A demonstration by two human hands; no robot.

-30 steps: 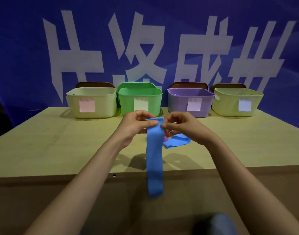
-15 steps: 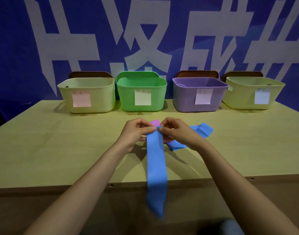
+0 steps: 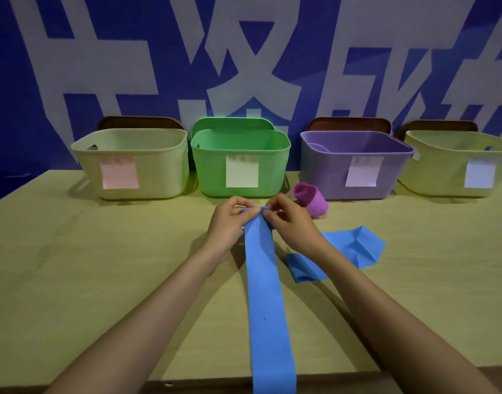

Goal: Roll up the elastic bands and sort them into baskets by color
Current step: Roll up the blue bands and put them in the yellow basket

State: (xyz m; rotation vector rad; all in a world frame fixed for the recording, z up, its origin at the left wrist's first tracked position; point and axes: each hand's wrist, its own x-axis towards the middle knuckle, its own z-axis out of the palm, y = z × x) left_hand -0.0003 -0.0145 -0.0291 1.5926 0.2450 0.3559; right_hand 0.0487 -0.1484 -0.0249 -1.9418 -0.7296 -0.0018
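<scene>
A long blue elastic band (image 3: 268, 302) lies stretched across the wooden table (image 3: 87, 265) toward me, its near end hanging over the front edge. My left hand (image 3: 229, 223) and my right hand (image 3: 291, 223) pinch its far end between thumbs and fingers, close together. A second blue band (image 3: 340, 251) lies folded and loose on the table to the right of my right wrist. A rolled purple band (image 3: 310, 199) sits just behind my right hand, in front of the purple basket (image 3: 323, 166).
Four baskets stand in a row at the back: a pale yellow one (image 3: 164, 163) with a pink note, a green one (image 3: 210, 166), the purple one, and another pale yellow one (image 3: 431, 172) with a bluish note. A blue banner hangs behind them.
The band, first held up in the air, now lies flat on the table. My hands moved down and forward with its end. The view came closer, revealing the rolled purple band.
</scene>
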